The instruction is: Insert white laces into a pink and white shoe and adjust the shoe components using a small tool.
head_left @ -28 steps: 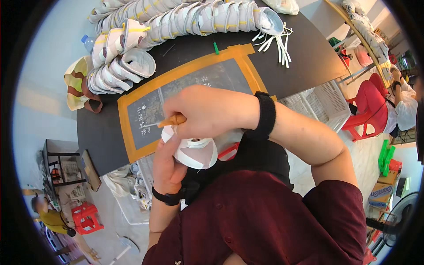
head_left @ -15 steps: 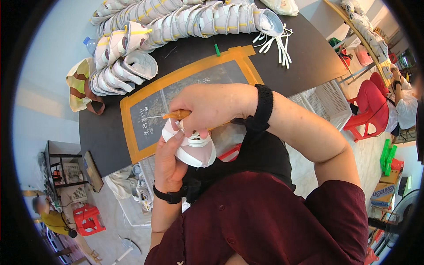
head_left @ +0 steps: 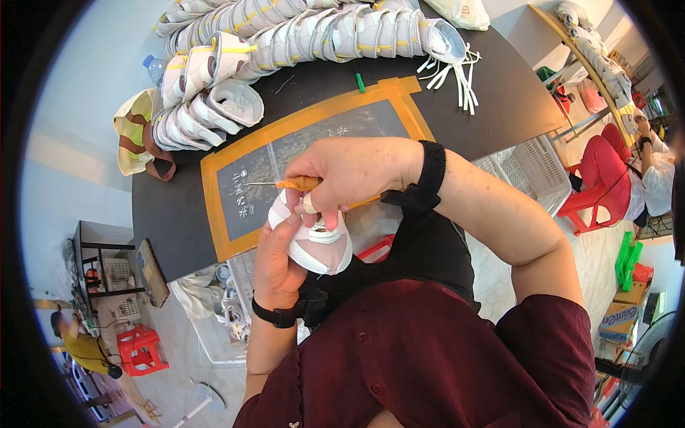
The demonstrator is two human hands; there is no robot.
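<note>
My left hand [head_left: 276,258] is closed around the side of a white and pale pink shoe upper [head_left: 325,255], keeping it just off the near edge of the table. Above it my right hand [head_left: 353,165] grips an awl [head_left: 298,183] by its orange-brown handle, its thin metal shaft pointing left over the dark board. The right fingertips press at the upper's lace opening, where white lacing shows. What those fingertips pinch is partly hidden by the hand.
The dark table [head_left: 492,85] carries a board edged with orange tape [head_left: 214,207], a green-handled tool [head_left: 360,83] and long rows of nested shoe uppers [head_left: 335,36]. White laces [head_left: 457,78] hang from one row. A fabric bag [head_left: 135,135] sits left; a white crate [head_left: 531,171] stands right.
The whole view has shifted slightly. My right hand and the awl have turned a little, the shaft now nearly level. Both hands keep their holds.
</note>
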